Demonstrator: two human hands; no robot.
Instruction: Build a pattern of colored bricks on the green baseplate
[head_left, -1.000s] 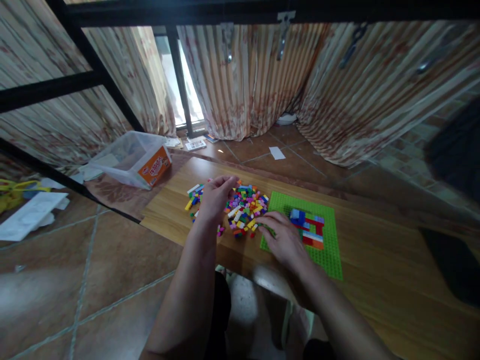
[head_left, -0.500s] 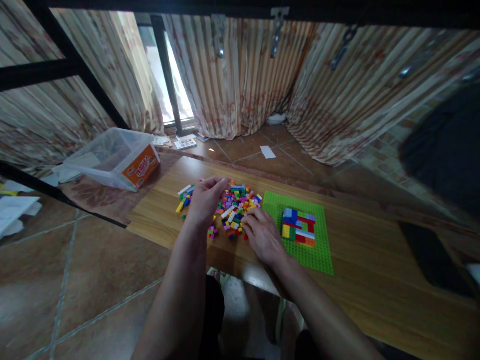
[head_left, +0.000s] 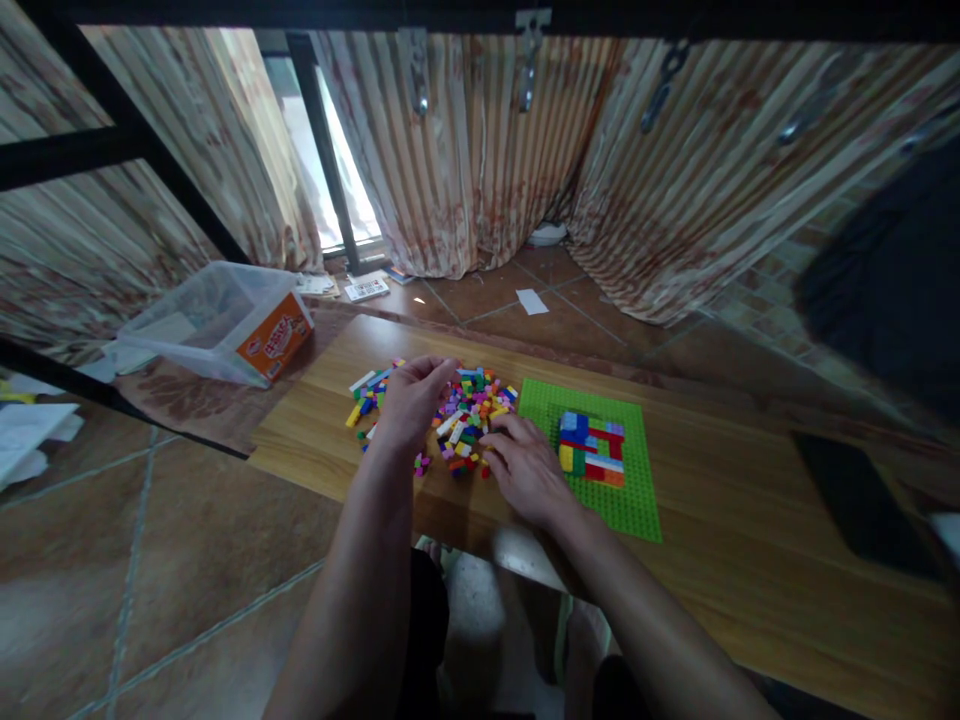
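Colourful toy building bricks (head_left: 457,432) lie in a loose pile on the wooden table. My left hand (head_left: 411,398) is over the pile's left part, thumb and fingertips pinched together; whatever is between them is too small to make out. At the pile's right edge, my right hand (head_left: 525,468) reaches down among the bricks with thumb and fingers curved and slightly apart. Just right of it is a green baseplate (head_left: 630,515), bearing a low block of joined bricks (head_left: 592,450) in blue, red, yellow, green, white and orange.
The wooden table (head_left: 720,530) runs to the right, where a dark flat object (head_left: 862,505) lies. A clear plastic bin (head_left: 214,320) with an orange label stands beyond its left end. A dark bar (head_left: 480,22) crosses overhead, before striped curtains (head_left: 480,160).
My right hand has moved left from the baseplate's edge to the pile, uncovering more of the joined bricks. My left hand keeps its pinch over the pile. The view has shifted slightly.
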